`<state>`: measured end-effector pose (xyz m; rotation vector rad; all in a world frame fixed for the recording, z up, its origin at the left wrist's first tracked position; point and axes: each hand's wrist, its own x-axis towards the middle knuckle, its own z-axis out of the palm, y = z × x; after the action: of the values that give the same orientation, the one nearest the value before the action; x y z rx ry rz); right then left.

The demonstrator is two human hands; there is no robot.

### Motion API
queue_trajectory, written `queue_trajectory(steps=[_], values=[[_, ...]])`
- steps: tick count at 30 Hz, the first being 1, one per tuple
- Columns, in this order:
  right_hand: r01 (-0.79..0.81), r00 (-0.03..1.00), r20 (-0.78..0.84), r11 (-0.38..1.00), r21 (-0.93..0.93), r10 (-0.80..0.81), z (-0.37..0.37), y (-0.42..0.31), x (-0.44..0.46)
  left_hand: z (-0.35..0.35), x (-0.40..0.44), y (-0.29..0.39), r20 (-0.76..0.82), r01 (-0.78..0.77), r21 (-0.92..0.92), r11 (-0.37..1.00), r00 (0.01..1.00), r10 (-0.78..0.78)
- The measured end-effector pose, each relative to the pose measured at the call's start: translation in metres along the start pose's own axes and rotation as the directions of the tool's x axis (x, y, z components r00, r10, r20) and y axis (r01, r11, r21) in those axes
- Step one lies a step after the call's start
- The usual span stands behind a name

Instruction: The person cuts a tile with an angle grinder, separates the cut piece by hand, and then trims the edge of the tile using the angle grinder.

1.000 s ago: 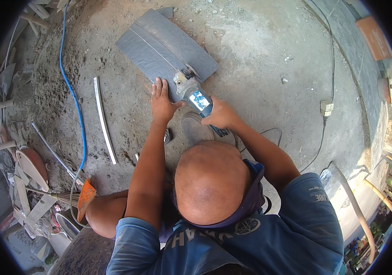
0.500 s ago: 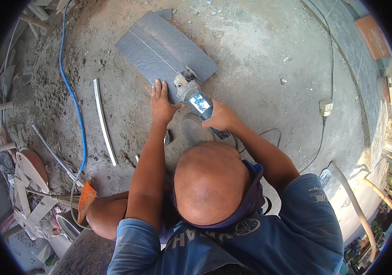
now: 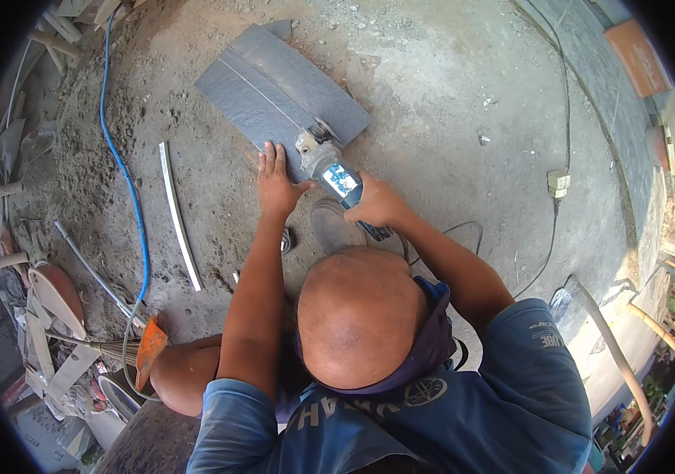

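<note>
A dark grey slab like a tile [image 3: 274, 75] lies on the ground, with a straight pale line running along it. My right hand [image 3: 381, 202] is wrapped round the body of a blue angle grinder [image 3: 339, 178]. The grinder's metal head and disc rest over the near end of the slab, at the end of the pale line. My left hand [image 3: 276, 183] lies with fingers stretched at the slab's near left edge, thumb out toward the grinder. A shoe [image 3: 336, 227] is just below the grinder, partly hidden by the head.
A blue hose [image 3: 128, 170] and a pale metal strip [image 3: 178, 213] lie on the left. A cable with a plug connector [image 3: 558, 184] runs down the right. Scrap, boards and an orange-ended broom [image 3: 150, 347] crowd the lower left. A reddish brick-like block [image 3: 637, 59] stands upper right.
The whole view has shifted very slightly. Hands, grinder and slab keep the same places relative to each other.
</note>
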<state>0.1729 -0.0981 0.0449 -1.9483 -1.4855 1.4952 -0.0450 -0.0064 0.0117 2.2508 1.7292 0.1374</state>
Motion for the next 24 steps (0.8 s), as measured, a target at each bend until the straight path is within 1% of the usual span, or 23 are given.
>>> queue_trajectory(steps=[5,7,14,16,19,24], values=[[0.004,1.000,-0.011,1.000,0.029,-0.004,0.006,0.001,0.001,-0.001,-0.002,-0.004,-0.010,-0.012,0.008,1.000,1.000,0.012],[0.015,1.000,-0.007,1.000,0.022,-0.015,0.004,0.001,0.002,-0.001,-0.001,-0.003,0.006,0.003,0.013,1.000,1.000,-0.003],[0.011,1.000,-0.007,1.000,0.010,-0.011,0.003,0.000,-0.003,-0.003,-0.002,-0.006,-0.011,-0.004,-0.018,1.000,1.000,0.004],[0.014,1.000,-0.008,1.000,0.011,-0.014,0.002,0.000,-0.006,-0.003,-0.002,-0.005,0.011,0.006,0.011,1.000,1.000,-0.006],[0.032,0.999,-0.024,0.999,0.026,-0.031,0.014,0.009,-0.004,-0.002,-0.005,-0.010,-0.003,-0.004,0.010,1.000,1.000,0.004],[0.029,0.999,-0.024,0.999,0.027,-0.029,0.009,0.009,-0.012,-0.001,-0.004,-0.010,0.002,-0.006,0.015,1.000,1.000,0.006]])
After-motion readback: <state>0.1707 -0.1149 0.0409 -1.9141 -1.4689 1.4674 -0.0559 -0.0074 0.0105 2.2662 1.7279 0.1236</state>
